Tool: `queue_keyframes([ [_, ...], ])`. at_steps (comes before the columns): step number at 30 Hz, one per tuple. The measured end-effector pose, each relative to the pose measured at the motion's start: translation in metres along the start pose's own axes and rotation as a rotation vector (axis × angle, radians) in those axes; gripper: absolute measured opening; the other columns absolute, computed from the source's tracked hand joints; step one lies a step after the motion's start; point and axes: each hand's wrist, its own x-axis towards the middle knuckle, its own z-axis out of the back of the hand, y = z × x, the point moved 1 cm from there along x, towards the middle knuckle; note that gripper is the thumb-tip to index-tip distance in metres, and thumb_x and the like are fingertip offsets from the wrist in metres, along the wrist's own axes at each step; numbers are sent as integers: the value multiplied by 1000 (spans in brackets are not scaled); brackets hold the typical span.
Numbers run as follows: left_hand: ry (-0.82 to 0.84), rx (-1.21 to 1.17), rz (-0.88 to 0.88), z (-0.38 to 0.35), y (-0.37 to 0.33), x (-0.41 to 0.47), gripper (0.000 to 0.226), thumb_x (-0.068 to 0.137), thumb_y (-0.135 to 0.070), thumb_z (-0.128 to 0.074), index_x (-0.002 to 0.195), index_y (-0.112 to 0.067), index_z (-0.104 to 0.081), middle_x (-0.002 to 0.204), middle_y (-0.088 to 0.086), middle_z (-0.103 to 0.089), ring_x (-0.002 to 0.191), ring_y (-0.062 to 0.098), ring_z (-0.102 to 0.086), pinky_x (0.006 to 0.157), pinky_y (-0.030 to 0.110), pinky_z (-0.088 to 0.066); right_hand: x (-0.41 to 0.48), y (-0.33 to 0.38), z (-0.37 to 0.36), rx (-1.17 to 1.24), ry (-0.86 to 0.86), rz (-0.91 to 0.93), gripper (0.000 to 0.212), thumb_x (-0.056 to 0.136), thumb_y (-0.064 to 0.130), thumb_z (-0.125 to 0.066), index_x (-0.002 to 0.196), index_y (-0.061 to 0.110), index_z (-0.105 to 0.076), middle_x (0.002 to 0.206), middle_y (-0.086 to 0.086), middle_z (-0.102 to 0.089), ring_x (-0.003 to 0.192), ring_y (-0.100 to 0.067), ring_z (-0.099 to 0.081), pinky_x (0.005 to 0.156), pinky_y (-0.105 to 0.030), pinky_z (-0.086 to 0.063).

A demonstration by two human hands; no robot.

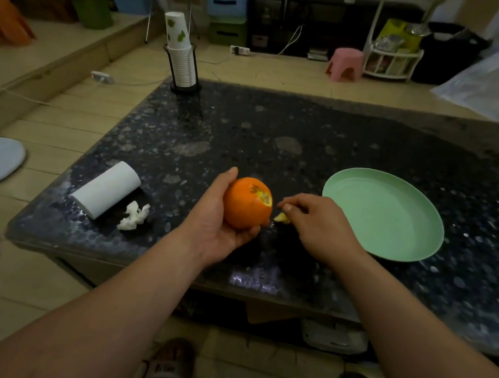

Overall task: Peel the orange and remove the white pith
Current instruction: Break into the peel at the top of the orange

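Left hand cups the orange above the table, opened patch turned toward the right hand, whose curled fingers pinch a peel scrap, likely bound for the plate.

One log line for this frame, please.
stage: peeling barely begun | left hand: holds orange, small patch bared on top | right hand: pinches peel scrap beside orange | green plate: right of hands

Open tabletop runs between paper roll and tissue at left and green plate at right.
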Motion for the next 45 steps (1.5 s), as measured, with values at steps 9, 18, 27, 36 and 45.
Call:
queue_keyframes([
  [9, 26, 132, -7, -3, 2, 1, 67, 90, -74, -66, 136, -25, -66, 123, 19, -77, 97, 37, -77, 51, 31, -57, -8, 14, 14, 256, 84, 77, 27, 103, 49, -64, 123, 34, -74, 104, 12, -77, 92, -4, -75, 84, -32, -62],
  [18, 34, 373, -80, -3, 0, -6, 84, 77, -92, -62, 130, -27, -69, 116, 20, -78, 71, 29, -70, 50, 29, -49, -16, 19, 20, 60, 120, 140, 27, 105, 45, -62, 125, 31, -71, 99, 10, -77, 84, -3, -76, 85, -39, -65],
  [27, 25, 469, -132, -10, 5, -10, 66, 83, -82, -66, 128, -33, -67, 123, 11, -74, 97, 27, -76, 67, 36, -60, -16, 22, 17, -126, 51, 134, 18, 99, 36, -68, 115, 27, -71, 89, 5, -74, 82, -13, -72, 81, -46, -64],
  [36, 3, 471, -131, -6, 3, -12, 59, 89, -75, -66, 126, -29, -66, 117, 13, -76, 86, 24, -76, 64, 35, -61, -16, 19, 11, 15, 18, 104, 8, 96, 27, -68, 99, 26, -76, 81, 4, -76, 76, -13, -75, 77, -48, -65],
  [45, 12, 521, -154, -5, -1, -12, 57, 90, -76, -64, 123, -30, -65, 113, 13, -77, 77, 21, -75, 56, 30, -57, -18, 22, 16, -102, 120, 134, 19, 104, 36, -62, 118, 29, -72, 91, 9, -75, 83, -7, -70, 74, -32, -59],
])
